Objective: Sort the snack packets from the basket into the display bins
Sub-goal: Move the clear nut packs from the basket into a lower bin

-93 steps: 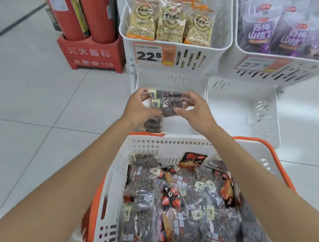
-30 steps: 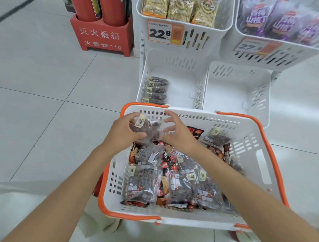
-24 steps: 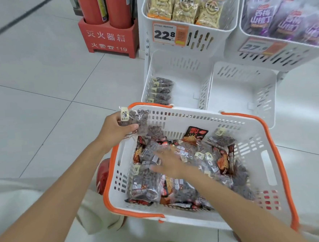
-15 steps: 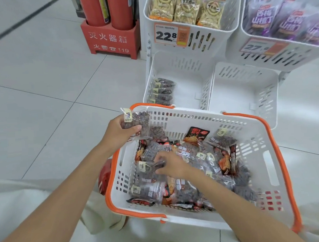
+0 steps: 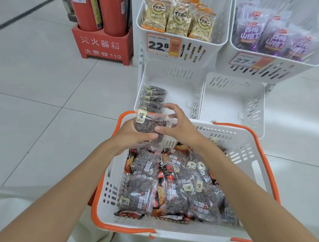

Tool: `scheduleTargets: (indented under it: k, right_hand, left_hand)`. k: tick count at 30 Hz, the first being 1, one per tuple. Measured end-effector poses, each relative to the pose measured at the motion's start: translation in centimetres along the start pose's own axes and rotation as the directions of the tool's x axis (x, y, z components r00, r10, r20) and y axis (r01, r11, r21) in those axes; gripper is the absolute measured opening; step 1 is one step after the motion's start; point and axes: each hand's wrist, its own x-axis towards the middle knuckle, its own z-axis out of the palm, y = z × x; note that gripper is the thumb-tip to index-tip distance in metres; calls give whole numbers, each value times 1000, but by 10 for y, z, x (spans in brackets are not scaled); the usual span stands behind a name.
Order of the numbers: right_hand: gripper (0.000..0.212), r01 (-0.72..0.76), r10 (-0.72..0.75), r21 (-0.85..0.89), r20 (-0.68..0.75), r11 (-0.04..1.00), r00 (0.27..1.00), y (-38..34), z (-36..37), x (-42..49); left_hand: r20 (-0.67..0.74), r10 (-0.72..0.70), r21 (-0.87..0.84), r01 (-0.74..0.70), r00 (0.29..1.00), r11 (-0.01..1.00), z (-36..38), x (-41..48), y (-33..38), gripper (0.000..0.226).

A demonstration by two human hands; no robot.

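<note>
the left hand (image 5: 130, 136) grips a clear packet (image 5: 149, 123) of dark snacks, thumb clamped across its front. the right hand (image 5: 177, 128) pinches its other end, fingers curled over the top. it hangs above the far rim of the white basket (image 5: 110, 183), near the lower left bin (image 5: 172, 78).

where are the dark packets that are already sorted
In the head view, the sorted dark packets stand along the left wall of the lower left bin, just beyond the held packet.
</note>
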Motion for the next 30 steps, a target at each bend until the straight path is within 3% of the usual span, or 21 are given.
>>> scheduleTargets:
  k: [3, 6, 11, 15, 16, 20, 22, 25, 28, 30]
  right_hand:
    - [100, -158, 149, 49, 153, 986, 977, -7, -19, 11]
    - [94, -220, 200, 64, 227, 973, 953, -14, -38, 28]
    - [55, -187, 157, 161, 187, 969, 970, -21, -65, 55]
    - [37, -53, 54, 94, -16, 994, 998, -5, -79, 78]
    - [36, -25, 28, 43, -91, 999, 995, 2, -82, 84]
    - [37, -1, -38, -100, -385, 995, 922, 37, -97, 109]
    - [35, -12, -64, -163, -452, 987, 890, 53, -99, 126]
    - [33, -14, -100, -225, -485, 974, 869, 73, -90, 161]
    - [30, 8, -155, -285, -497, 958, 854, 84, -75, 201]
    - [32, 58, -192, -311, -419, 949, 888, 89, -62, 224]
  left_hand:
    - [-11, -61, 4, 61, 998, 998, -9, 15, -1, 94]
    - [-40, 19, 167, -12, 999, 986, -11, 34, 8, 124]
    - [-25, 145, 199, -138, 989, 970, -13, 78, 38, 125]
    - [-10, 200, 205, -193, 980, 960, -5, 113, 53, 86]
    - [-29, 217, 227, -205, 976, 952, -5, 122, 56, 86]
    - [-176, 274, 371, -194, 946, 908, -27, 162, 46, 103]
    - [-252, 259, 504, -101, 932, 858, -39, 179, 37, 109]
    - [-296, 184, 547, 8, 937, 837, -52, 201, 25, 123]
    - [-265, 137, 459, 0, 955, 888, -57, 219, 13, 130]
    - [-252, 142, 383, -36, 957, 923, -54, 228, 1, 133]
